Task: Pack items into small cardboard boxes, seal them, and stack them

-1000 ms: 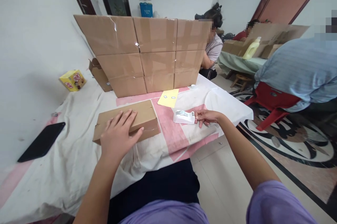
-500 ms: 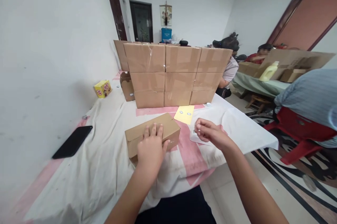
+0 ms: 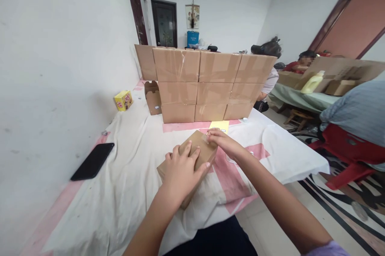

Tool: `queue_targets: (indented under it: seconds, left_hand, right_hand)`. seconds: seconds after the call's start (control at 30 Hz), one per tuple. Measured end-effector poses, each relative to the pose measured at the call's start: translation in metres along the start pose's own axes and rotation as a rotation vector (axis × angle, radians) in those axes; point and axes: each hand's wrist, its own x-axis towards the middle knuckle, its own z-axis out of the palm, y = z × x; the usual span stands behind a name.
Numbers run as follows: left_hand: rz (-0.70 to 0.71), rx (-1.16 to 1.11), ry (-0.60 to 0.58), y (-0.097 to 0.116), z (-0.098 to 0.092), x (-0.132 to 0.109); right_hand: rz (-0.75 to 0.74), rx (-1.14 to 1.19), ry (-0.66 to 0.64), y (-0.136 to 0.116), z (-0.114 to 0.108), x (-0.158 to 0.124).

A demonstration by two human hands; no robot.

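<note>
A small closed cardboard box (image 3: 195, 140) lies at an angle on the cloth in front of me. My left hand (image 3: 184, 164) rests across its top, fingers spread and pressed flat, thumb toward the right edge. At the box's far right corner, my right hand (image 3: 217, 138) has its fingertips pinched together on a small clear sticker (image 3: 205, 138), which touches or nearly touches the cardboard. Just behind that hand is a yellow sheet (image 3: 221, 124) with small labels, partly hidden. A white sheet (image 3: 231, 159) lies under my right forearm, mostly covered.
Stacked cardboard boxes (image 3: 210, 91) form a wall across the table's back. An open carton (image 3: 153, 99) stands left of them. A yellow box (image 3: 123, 100) and a black phone (image 3: 92, 162) lie along the left wall. A person on a red chair (image 3: 345, 148) sits at right.
The box has turned so its far end points more away from me, my left hand still on it. My right hand has moved left from above the white sheet to the box's corner.
</note>
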Motion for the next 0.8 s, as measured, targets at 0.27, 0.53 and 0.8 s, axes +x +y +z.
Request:
queue_targets:
  seconds: [0.27, 0.53, 0.8]
  left_hand:
    - [-0.023, -0.034, 0.039, -0.005, 0.003, 0.000]
    - [-0.035, -0.037, 0.017, -0.003, 0.001, 0.000]
    - [-0.038, -0.040, 0.006, -0.001, -0.004, -0.002]
  right_hand:
    - [0.122, -0.248, 0.026, -0.011, 0.014, 0.014]
    - [0.239, -0.486, -0.050, -0.017, 0.014, 0.017]
    - [0.206, -0.600, -0.082, -0.020, 0.015, 0.021]
